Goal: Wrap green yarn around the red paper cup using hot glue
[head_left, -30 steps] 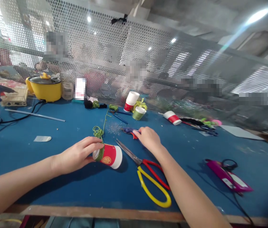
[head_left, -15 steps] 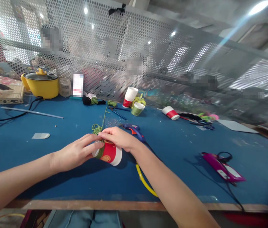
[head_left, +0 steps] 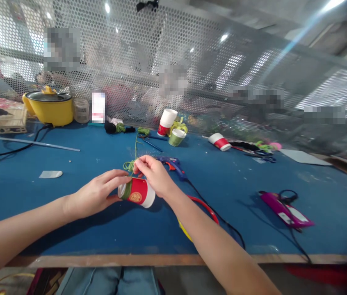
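A red-and-white paper cup lies on its side above the blue tabletop, its mouth toward 9 o'clock and its base toward 4; all bearings are taken from this cup, with 12 pointing away from the person. The left hand approaches from 9 o'clock, its fingers spread just wide enough to hold the cup at the mouth end, upper fingertips on the top of the wall and another digit low on the near side. Green yarn is wound around the cup beside these fingertips, between the mouth and the red printed band. The right hand reaches over the cup's far side, thumb and forefinger narrowed to a pinch on the yarn at 12 o'clock, just beyond the cup; whether its remaining fingers touch the wall cannot be told. Loose loops lie immediately beside that pinch, and a strand runs on toward a small green skein at 12. A blue glue gun rests near the right hand at 2 o'clock, scissors lie partly hidden under the right forearm at 4, and a purple packet lies well apart at 3.
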The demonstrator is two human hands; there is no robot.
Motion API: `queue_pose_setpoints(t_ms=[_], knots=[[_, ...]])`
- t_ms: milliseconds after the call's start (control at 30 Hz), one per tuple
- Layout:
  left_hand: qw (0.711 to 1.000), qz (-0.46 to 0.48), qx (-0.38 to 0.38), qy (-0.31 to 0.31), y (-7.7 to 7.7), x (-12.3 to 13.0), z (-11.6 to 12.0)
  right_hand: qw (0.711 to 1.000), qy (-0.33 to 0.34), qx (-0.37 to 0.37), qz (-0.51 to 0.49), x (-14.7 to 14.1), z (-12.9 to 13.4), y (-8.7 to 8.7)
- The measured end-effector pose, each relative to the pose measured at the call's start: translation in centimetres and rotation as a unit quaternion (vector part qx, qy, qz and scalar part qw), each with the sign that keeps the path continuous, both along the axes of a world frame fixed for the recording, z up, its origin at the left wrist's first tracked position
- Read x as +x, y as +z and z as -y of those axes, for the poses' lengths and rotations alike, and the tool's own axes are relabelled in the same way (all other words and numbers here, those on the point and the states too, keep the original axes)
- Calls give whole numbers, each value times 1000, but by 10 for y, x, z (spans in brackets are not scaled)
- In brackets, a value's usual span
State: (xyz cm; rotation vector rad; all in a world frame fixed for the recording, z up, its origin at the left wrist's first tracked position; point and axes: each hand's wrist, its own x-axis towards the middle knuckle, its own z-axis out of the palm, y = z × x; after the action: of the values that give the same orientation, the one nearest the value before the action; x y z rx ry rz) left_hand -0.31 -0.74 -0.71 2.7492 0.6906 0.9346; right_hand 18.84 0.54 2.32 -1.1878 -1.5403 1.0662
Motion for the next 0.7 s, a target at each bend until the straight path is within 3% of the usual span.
queue_pose_setpoints(t_ms=[333, 567, 700], knots=[[992, 35, -123, -12, 1, 1, 0, 997, -41, 51, 28, -1, -3, -8], [960, 87, -265, -30, 6, 3, 3, 994, -38, 55, 90, -2, -2, -5], [957, 91, -273, -36, 5, 4, 3, 987, -27, 85, 132, 0, -2, -1]])
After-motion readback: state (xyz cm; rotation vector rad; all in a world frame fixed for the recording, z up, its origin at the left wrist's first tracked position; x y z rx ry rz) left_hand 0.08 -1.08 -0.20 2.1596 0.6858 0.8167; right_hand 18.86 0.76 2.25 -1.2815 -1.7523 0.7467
